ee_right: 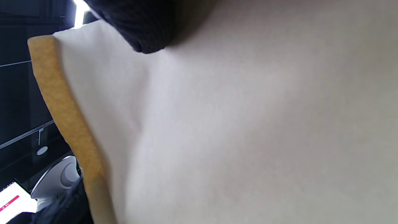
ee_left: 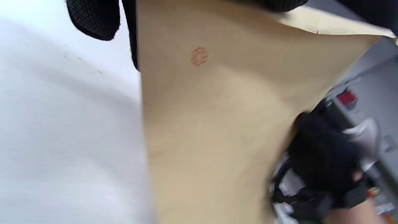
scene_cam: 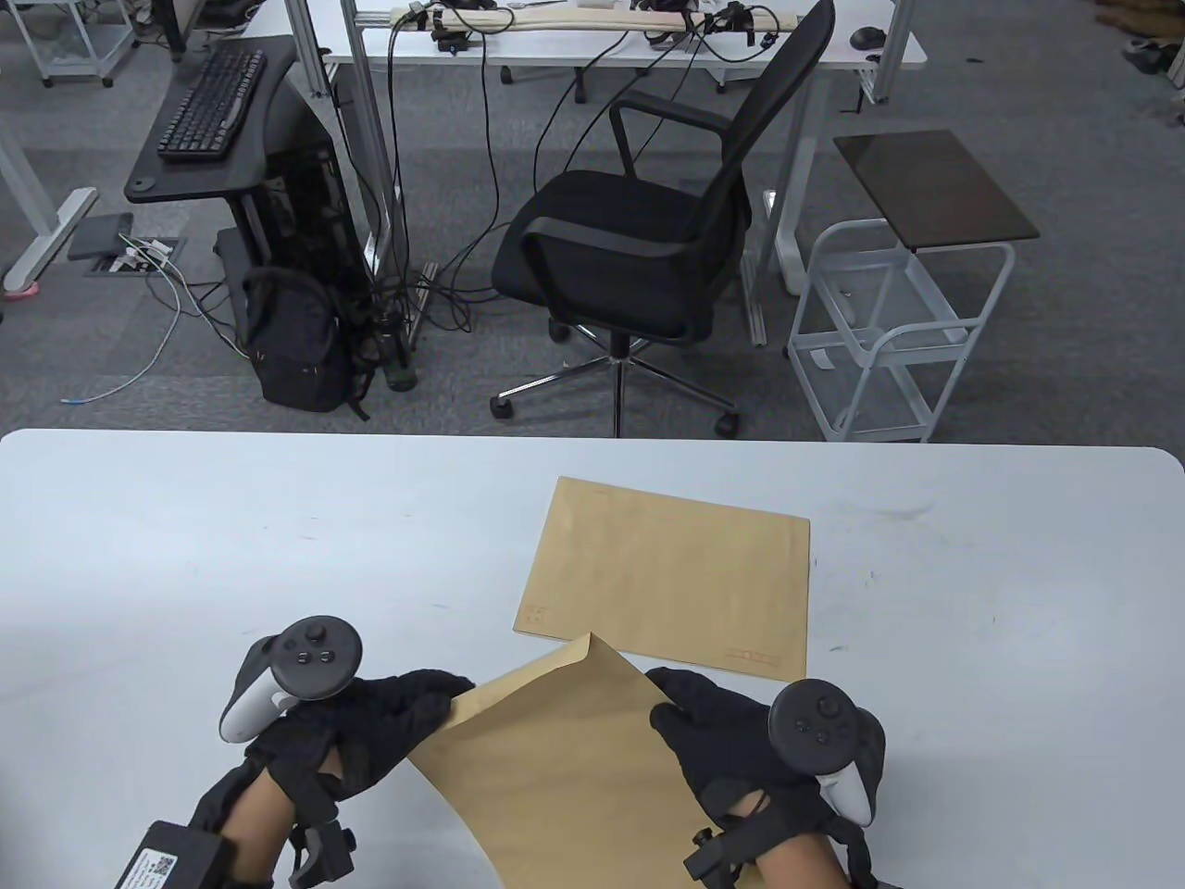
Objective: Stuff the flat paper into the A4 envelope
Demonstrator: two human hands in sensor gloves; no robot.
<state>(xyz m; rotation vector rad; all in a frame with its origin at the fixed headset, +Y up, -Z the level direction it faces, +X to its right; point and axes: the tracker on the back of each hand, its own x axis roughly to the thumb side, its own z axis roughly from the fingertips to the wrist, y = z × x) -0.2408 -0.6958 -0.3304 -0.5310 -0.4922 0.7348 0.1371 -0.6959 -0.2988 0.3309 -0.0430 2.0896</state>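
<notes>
**Both hands lift one brown envelope; a second lies flat behind it**

Holding a brown envelope (scene_cam: 565,741) between them, the two gloved hands keep it raised off the white table (scene_cam: 185,537) near its front edge. The left hand (scene_cam: 361,732) pinches the envelope's left edge, its fingers (scene_cam: 435,690) curled onto the paper. The right hand (scene_cam: 731,741) grips the right side, its fingers (scene_cam: 680,708) lying over the top face. The envelope bows between the two grips, and its far corner points away from the person. In the left wrist view a small reddish printed mark (ee_left: 199,56) shows on the brown face. The right wrist view shows a pale sheet (ee_right: 233,124) bordered by a brown strip (ee_right: 62,109); this may be white paper at the envelope's mouth, though the close view leaves that uncertain. A second brown envelope (scene_cam: 667,579) lies flat on the table just beyond the held one, its near edge partly hidden by the raised corner. Behind the table stand a black office chair (scene_cam: 639,250) and a white trolley (scene_cam: 903,324).
</notes>
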